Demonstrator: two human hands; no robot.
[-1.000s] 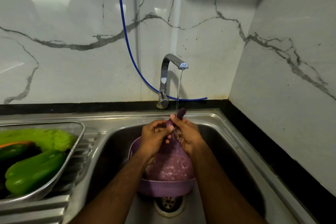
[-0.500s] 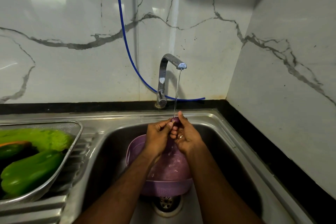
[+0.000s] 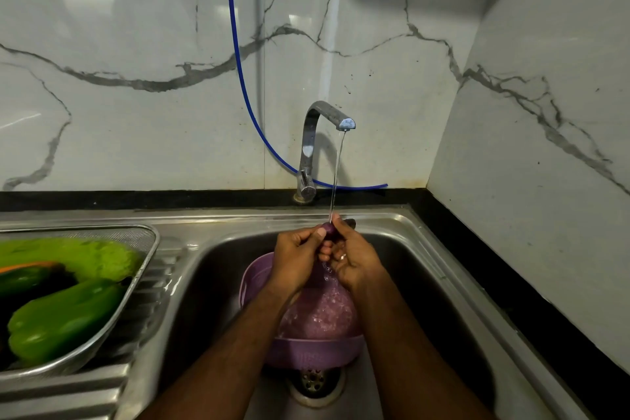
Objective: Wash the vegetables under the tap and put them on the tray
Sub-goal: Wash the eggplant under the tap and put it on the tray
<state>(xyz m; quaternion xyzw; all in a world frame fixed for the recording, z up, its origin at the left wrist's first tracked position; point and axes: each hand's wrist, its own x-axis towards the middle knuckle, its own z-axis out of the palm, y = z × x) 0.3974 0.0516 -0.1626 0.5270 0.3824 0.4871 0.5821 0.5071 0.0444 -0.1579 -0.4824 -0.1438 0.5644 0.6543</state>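
A steel sink (image 3: pixel 453 283) fills the lower centre and right of the frame, its ribbed drainboard (image 3: pixel 85 389) running off to the lower left. On the drainboard, at the left edge of the frame, a metal mesh tray (image 3: pixel 150 259) is seen, holding a pale green gourd (image 3: pixel 78 256) at the back and a green capsicum (image 3: pixel 64 320) in front of it; a strip of orange and some dark pieces beside them cannot be identified. In the basin, just below centre, a lilac plastic colander (image 3: pixel 317 351) is set above the drain (image 3: pixel 312 382). Above the colander, both hands are brought together under a thin stream of water from the chrome tap (image 3: pixel 315 143) at centre frame. A small purple vegetable (image 3: pixel 328 228) is held between them: the left hand (image 3: pixel 296 256) has its fingers curled round it with the thumb pressed on top, and the right hand (image 3: pixel 354 256) has its fingers wrapped against it from the other side. Most of the vegetable is hidden by the fingers. A blue hose (image 3: pixel 238 72) is seen hanging down the marble wall behind the tap.
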